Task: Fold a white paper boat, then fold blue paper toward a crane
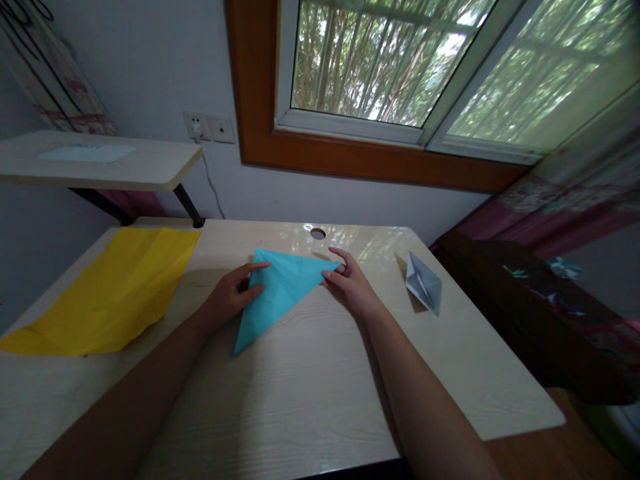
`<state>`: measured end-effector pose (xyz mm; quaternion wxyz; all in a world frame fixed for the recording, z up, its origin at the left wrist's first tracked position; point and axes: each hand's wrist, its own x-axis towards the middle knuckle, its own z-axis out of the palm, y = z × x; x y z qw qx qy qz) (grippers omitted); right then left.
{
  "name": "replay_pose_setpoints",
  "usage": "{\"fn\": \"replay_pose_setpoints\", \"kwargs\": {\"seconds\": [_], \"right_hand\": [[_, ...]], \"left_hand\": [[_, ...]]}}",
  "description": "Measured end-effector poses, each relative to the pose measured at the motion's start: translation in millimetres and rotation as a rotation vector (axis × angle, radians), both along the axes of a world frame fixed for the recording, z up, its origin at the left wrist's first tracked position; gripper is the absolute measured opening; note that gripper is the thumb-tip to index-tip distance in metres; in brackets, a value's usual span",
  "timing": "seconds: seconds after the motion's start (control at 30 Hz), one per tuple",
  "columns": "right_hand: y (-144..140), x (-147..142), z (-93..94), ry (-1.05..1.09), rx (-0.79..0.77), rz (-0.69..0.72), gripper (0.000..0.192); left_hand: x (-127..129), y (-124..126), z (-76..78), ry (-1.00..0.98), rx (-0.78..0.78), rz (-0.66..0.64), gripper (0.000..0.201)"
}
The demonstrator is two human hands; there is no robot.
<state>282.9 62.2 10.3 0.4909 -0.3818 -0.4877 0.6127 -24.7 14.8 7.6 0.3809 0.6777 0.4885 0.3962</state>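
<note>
Folded triangle (280, 290) lies between sheet (110, 290) and paper boat (424, 283).

The table (300, 400) is pale wood-grain laminate, smooth and glossy (window glare near its far edge). The blue paper (280, 293) looks thin, matt, creased; the yellow sheet (110, 293) and grey folded paper (424, 283) likewise matt.

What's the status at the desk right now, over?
Left hand and right hand both flat on blue folded paper, fingers open. Yellow sheet lies left, grey paper boat right. Nothing between them.
</note>
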Motion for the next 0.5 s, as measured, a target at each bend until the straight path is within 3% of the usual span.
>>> {"fn": "replay_pose_setpoints", "kwargs": {"seconds": [0.17,0.37,0.5], "right_hand": [[0,-7,-5.3,0.078,-0.036,0.045,0.064],[-5,-18,-2.4,0.124,-0.095,0.029,0.085],[-6,-20,-2.1,0.088,-0.114,0.126,0.064]], "left_hand": [[1,0,1.0,-0.132,-0.077,0.002,0.06],[2,2,0.1,-0.271,-0.124,0.017,0.067],[4,1,2.6,-0.3,-0.117,0.049,0.07]]}}
